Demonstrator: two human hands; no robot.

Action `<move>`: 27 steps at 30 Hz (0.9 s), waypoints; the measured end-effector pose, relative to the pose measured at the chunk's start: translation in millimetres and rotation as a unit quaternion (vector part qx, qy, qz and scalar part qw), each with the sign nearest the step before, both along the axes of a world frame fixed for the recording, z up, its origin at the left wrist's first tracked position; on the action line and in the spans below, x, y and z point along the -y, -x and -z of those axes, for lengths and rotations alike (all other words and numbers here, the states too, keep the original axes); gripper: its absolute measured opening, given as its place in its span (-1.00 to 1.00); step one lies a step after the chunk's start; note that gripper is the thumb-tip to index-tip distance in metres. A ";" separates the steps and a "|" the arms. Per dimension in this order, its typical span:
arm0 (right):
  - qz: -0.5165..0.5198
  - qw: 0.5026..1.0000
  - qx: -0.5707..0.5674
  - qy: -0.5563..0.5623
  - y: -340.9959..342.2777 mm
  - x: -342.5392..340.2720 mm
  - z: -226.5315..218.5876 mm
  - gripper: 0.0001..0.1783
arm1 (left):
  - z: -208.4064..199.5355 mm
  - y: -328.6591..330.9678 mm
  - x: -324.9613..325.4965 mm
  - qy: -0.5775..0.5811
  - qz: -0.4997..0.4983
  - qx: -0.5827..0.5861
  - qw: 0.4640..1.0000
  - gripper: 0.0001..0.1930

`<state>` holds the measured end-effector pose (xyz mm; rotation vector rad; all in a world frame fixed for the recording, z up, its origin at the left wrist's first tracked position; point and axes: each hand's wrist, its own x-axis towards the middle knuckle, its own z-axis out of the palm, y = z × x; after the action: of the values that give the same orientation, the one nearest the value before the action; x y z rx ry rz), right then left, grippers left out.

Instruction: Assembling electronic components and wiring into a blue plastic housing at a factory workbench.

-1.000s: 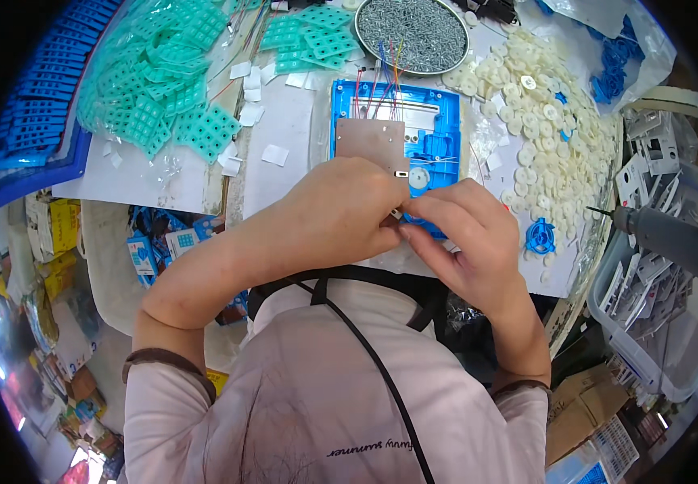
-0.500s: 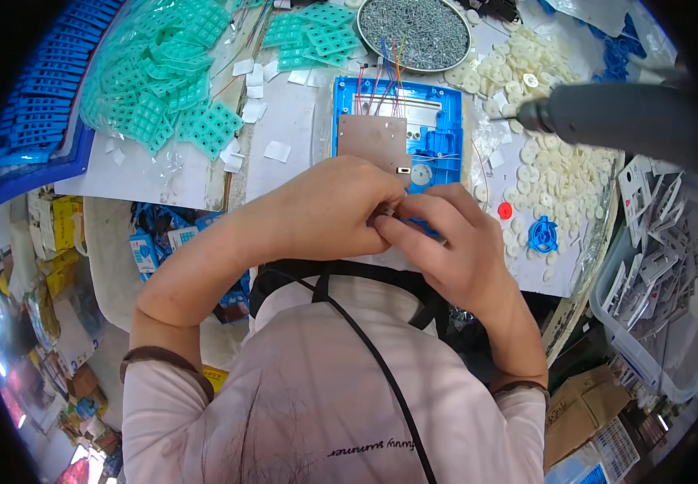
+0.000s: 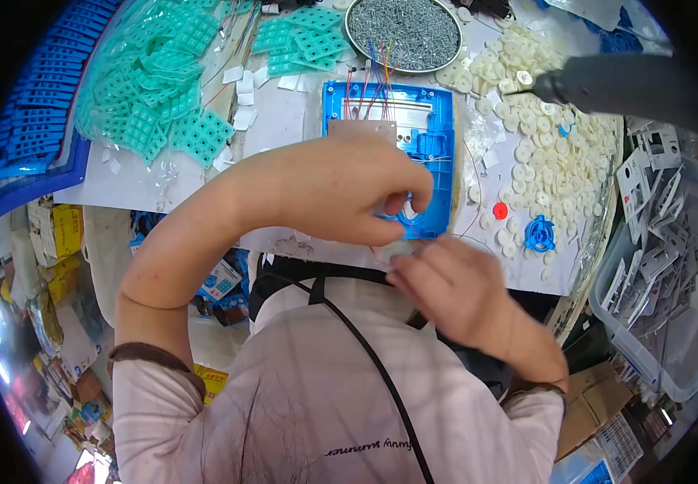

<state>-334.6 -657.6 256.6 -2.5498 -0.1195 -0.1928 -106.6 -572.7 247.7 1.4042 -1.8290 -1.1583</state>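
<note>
Head view shows the left hand (image 3: 341,189) curled, fingertips pinched over the blue plastic housing (image 3: 413,153) lying on the white bench sheet, while the right hand (image 3: 454,294) pinches a small pale part (image 3: 393,256) just below it.

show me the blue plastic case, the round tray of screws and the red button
blue plastic case (image 3: 434,129), head view, on its right side wall
round tray of screws (image 3: 403,32), head view, middle of the screw pile
red button (image 3: 500,210), head view, centre of its top
</note>
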 end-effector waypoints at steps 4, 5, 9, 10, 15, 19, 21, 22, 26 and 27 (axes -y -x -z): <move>0.022 0.997 0.046 -0.061 8.4 -32.0 26.7 -0.66 | 13.7 19.6 5.7 0.124 0.014 0.228 0.966 -0.86; 0.030 0.996 0.046 -0.071 8.5 -32.6 27.8 -0.66 | 13.8 22.6 4.9 0.131 0.018 0.252 0.959 -0.86; 0.067 0.992 0.026 -0.101 10.7 -33.5 26.9 -0.65 | 11.7 36.1 2.4 0.152 0.029 0.302 0.941 -0.86; 0.077 0.991 0.016 -0.107 11.7 -33.9 26.1 -0.65 | 13.0 40.0 2.0 0.155 0.029 0.304 0.940 -0.86; 0.106 0.989 0.030 -0.103 11.2 -25.5 25.3 -0.70 | 22.1 52.6 1.0 0.094 -0.073 0.228 0.966 -0.87; 0.193 0.971 -0.028 -0.138 10.7 5.8 14.6 -0.81 | 21.7 49.4 -0.7 0.052 -0.244 0.001 0.968 -0.86; 0.187 0.962 -0.101 -0.169 9.3 21.8 10.9 -0.86 | 9.2 48.2 -5.1 0.019 -0.279 -0.069 0.958 -0.81; 0.184 0.956 -0.138 -0.184 7.9 27.6 10.4 -0.88 | 5.2 48.4 -9.2 0.002 -0.296 -0.104 0.950 -0.77; 0.153 0.963 -0.141 -0.171 1.2 40.2 13.0 -0.88 | 22.5 52.0 -33.7 0.121 -0.261 -0.013 0.958 -0.73; 0.146 0.964 -0.141 -0.170 1.3 42.0 14.3 -0.88 | 27.7 52.7 -38.6 0.150 -0.238 0.020 0.959 -0.73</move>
<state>-335.9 -699.6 242.3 -2.2106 0.3712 0.0393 -159.4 -534.1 220.0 1.5717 -1.4923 -0.5849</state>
